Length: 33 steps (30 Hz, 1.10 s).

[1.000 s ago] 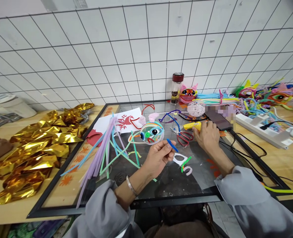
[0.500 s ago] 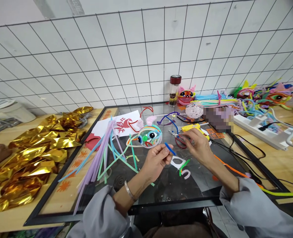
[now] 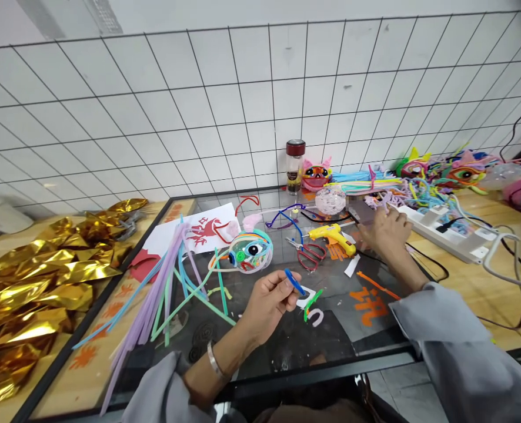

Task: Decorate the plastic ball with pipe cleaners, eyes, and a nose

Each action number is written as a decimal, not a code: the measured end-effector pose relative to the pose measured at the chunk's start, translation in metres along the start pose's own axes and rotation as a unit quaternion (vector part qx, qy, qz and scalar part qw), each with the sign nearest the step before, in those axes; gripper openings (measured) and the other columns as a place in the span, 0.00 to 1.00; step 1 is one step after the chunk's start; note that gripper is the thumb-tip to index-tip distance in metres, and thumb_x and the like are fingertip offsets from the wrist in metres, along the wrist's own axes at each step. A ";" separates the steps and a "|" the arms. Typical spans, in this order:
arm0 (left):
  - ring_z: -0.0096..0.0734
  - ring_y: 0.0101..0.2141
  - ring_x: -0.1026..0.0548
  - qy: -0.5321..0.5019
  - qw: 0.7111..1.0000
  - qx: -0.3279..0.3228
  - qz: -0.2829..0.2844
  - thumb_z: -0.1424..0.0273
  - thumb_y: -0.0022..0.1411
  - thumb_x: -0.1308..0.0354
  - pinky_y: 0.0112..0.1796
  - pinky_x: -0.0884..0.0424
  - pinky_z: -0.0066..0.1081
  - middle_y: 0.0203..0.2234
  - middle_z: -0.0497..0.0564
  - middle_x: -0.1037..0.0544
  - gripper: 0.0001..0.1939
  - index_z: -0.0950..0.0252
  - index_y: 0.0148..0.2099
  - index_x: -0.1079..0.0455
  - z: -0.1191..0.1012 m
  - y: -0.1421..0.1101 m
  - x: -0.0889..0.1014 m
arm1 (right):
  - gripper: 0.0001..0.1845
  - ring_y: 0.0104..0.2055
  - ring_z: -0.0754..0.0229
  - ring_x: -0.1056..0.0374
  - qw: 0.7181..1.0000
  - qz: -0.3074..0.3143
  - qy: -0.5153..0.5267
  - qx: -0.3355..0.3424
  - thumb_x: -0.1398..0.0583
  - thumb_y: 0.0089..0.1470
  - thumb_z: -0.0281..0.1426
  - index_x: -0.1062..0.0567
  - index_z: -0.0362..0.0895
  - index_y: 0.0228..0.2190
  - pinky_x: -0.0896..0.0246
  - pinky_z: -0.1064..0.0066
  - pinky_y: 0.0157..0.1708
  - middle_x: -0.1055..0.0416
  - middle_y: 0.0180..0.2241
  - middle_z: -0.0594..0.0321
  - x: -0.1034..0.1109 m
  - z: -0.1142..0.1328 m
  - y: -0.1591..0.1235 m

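My left hand (image 3: pixel 267 302) is closed in a pinch on a short blue pipe cleaner piece (image 3: pixel 294 281), held above the glass board (image 3: pixel 287 346). Just beyond it lies a clear ball (image 3: pixel 249 251) decorated with an eye and coloured pipe cleaners. My right hand (image 3: pixel 386 230) reaches to the back right, beside the power strip (image 3: pixel 446 232); its fingertips end at a blurred patch, so their state is unclear. A yellow glue gun (image 3: pixel 331 235) and red scissors (image 3: pixel 307 254) lie between the hands. Small green and white bent pieces (image 3: pixel 314 308) rest near my left hand.
A bundle of long purple, green and blue pipe cleaners (image 3: pixel 167 282) fans across the board's left. Gold foil (image 3: pixel 44 276) covers the wooden table at left. A jar (image 3: pixel 294 158), a pink mask (image 3: pixel 316 173) and heaped pipe cleaners (image 3: pixel 419 188) stand along the tiled wall. Cables trail at right.
My right hand has left the scissors and moved to the back right toward the power strip. My left hand keeps its pinch on the blue piece. The view has swung slightly right.
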State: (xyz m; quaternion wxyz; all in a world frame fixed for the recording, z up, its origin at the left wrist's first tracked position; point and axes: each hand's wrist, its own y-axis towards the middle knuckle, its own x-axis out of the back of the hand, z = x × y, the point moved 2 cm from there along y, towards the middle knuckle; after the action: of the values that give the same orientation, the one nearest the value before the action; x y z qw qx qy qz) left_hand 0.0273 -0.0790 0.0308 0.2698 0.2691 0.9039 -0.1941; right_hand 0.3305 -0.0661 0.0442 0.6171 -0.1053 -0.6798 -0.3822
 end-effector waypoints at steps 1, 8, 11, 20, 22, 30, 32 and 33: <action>0.18 0.20 0.35 -0.002 1.000 0.003 0.002 0.60 0.41 0.22 0.24 0.44 0.24 0.17 0.45 0.30 0.22 0.69 0.33 0.22 0.000 -0.001 -0.001 | 0.34 0.57 0.29 0.35 0.999 0.030 -0.008 -0.029 0.39 0.56 0.39 0.34 0.27 0.56 0.42 0.47 0.50 0.34 0.54 0.24 -0.007 -0.007 0.006; 0.19 0.20 0.36 -0.004 1.000 0.013 -0.003 0.59 0.39 0.21 0.24 0.45 0.24 0.17 0.45 0.30 0.22 0.68 0.32 0.21 0.001 -0.002 0.001 | 0.36 0.53 0.29 0.30 0.993 0.093 0.028 -0.068 0.40 0.57 0.40 0.33 0.19 0.53 0.39 0.50 0.47 0.29 0.48 0.20 -0.036 -0.018 0.026; 0.19 0.20 0.36 -0.001 1.000 0.017 -0.004 0.59 0.40 0.21 0.24 0.45 0.24 0.17 0.46 0.30 0.23 0.69 0.33 0.22 0.001 -0.001 0.002 | 0.36 0.54 0.26 0.30 0.994 0.085 0.041 -0.059 0.41 0.58 0.39 0.34 0.18 0.53 0.39 0.48 0.48 0.30 0.49 0.18 -0.037 -0.014 0.033; 0.18 0.19 0.36 -0.010 1.000 0.018 -0.005 0.59 0.40 0.21 0.23 0.46 0.23 0.17 0.46 0.29 0.23 0.70 0.32 0.23 0.001 0.000 0.002 | 0.34 0.57 0.23 0.35 0.993 0.030 0.079 -0.081 0.42 0.58 0.36 0.35 0.20 0.57 0.41 0.41 0.51 0.34 0.55 0.19 -0.019 -0.004 0.024; 0.18 0.19 0.35 -0.012 1.000 0.013 -0.006 0.59 0.40 0.21 0.23 0.45 0.23 0.17 0.46 0.29 0.23 0.70 0.32 0.23 0.000 -0.001 0.001 | 0.28 0.56 0.27 0.33 0.991 -0.043 0.128 -0.024 0.44 0.59 0.35 0.31 0.26 0.55 0.40 0.41 0.50 0.32 0.53 0.23 0.000 0.003 0.012; 0.19 0.20 0.35 -0.021 0.996 -0.082 -0.033 0.59 0.43 0.23 0.23 0.43 0.24 0.18 0.45 0.29 0.22 0.69 0.35 0.22 -0.006 0.002 0.003 | 0.03 0.30 0.60 0.30 0.812 -0.100 0.507 0.273 0.40 0.60 0.30 0.25 0.46 0.36 0.32 0.67 0.32 0.26 0.29 0.63 0.085 0.079 -0.101; 0.19 0.20 0.34 -0.028 0.992 -0.114 -0.054 0.58 0.43 0.23 0.23 0.42 0.24 0.18 0.45 0.29 0.23 0.69 0.35 0.22 -0.009 0.002 0.004 | 0.06 0.31 0.60 0.29 0.778 -0.133 0.530 0.310 0.39 0.58 0.26 0.26 0.47 0.38 0.32 0.66 0.33 0.26 0.30 0.62 0.092 0.092 -0.125; 0.19 0.20 0.34 -0.033 0.989 -0.125 -0.065 0.58 0.43 0.23 0.23 0.41 0.23 0.18 0.45 0.29 0.23 0.68 0.35 0.22 -0.011 0.001 0.004 | 0.09 0.32 0.59 0.29 0.765 -0.147 0.538 0.324 0.39 0.57 0.24 0.26 0.47 0.39 0.32 0.66 0.33 0.26 0.30 0.62 0.092 0.096 -0.133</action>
State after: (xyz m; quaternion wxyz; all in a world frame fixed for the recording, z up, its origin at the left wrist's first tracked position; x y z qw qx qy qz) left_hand 0.0206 -0.0707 0.0367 0.3182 0.1668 0.9273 -0.1053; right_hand 0.1563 -0.1254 0.0823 0.8152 0.4247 -0.3270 -0.2196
